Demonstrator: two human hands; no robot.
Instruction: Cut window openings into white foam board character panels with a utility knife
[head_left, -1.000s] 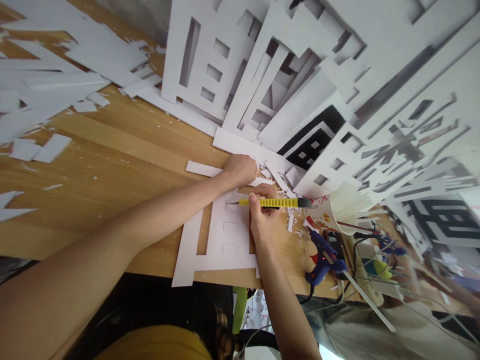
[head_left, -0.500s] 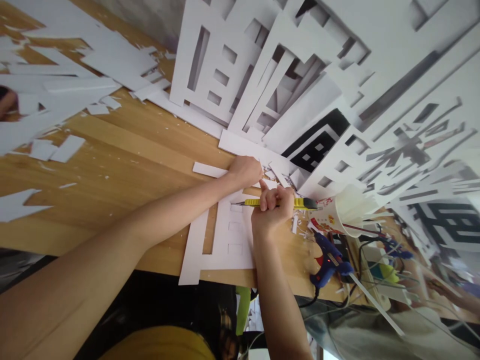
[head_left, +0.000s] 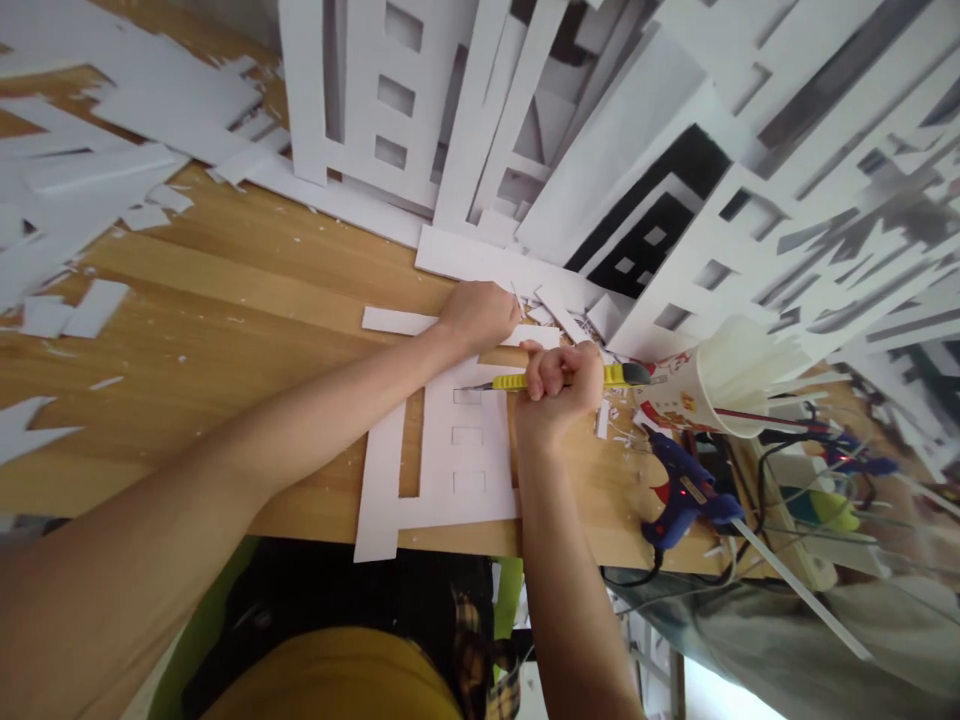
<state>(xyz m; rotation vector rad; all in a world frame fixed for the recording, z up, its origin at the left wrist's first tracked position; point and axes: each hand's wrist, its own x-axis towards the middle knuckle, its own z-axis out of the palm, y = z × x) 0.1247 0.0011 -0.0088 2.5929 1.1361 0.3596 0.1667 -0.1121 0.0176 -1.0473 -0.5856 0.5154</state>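
Observation:
A white foam-board piece (head_left: 450, 505) with cut-out slots and several small pencilled rectangles lies on the wooden table in front of me. My right hand (head_left: 559, 380) is wrapped round a yellow utility knife (head_left: 510, 382). Its thin blade points left and its tip meets the board at the upper left of the top rectangle. At the board's upper part my left hand (head_left: 480, 312) rests in a closed fist. Its fingers are turned under, so whatever they may grip is hidden. A white strip (head_left: 394, 320) sticks out to the left of that hand.
Cut foam-board panels (head_left: 382, 90) stand along the back. White offcuts (head_left: 150, 90) cover the far left. On the right are a paper cup (head_left: 675, 392) with white sticks, a blue glue gun (head_left: 686, 490) and tangled cables. The table's front edge runs close to me.
The camera view has shifted, with the back panels and glue gun appearing displaced. Both hands keep nearly the same pose, and the blade tip stays by the top rectangle.

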